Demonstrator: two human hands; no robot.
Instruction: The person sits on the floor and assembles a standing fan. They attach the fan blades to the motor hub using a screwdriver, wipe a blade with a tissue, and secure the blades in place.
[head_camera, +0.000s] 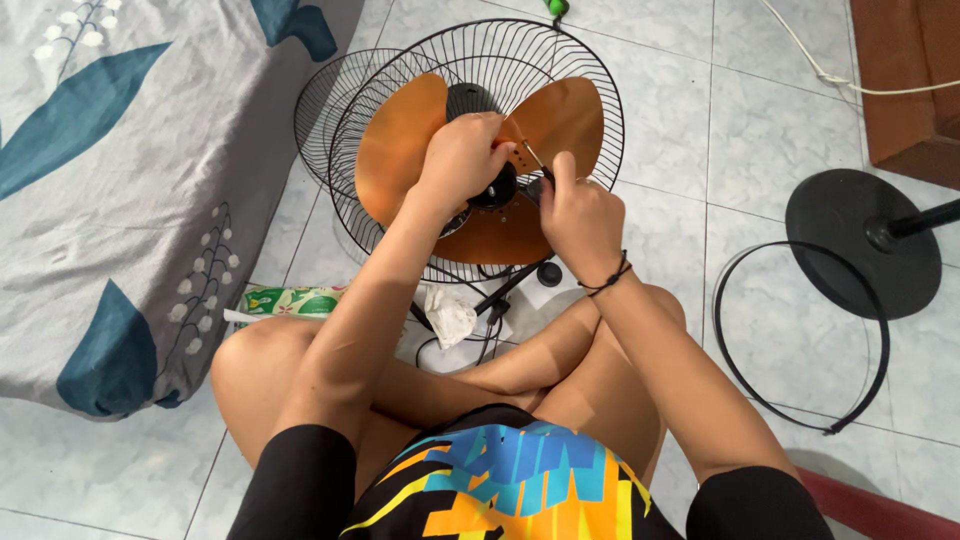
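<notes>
Orange blade (400, 150) in rear grille (600, 110), on floor | left hand (462, 150) gripping hub (497, 188) | right hand (578, 213) pinching thin tool (533, 157) at hub | step: working hub fastener; next likely needs steady blade.

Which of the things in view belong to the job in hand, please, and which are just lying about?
In hand:
left hand on the orange fan blade
right hand with a thin tool at the hub
wire guard

Lying about:
round fan base
loose black ring
crumpled white cloth
patterned mattress
</notes>
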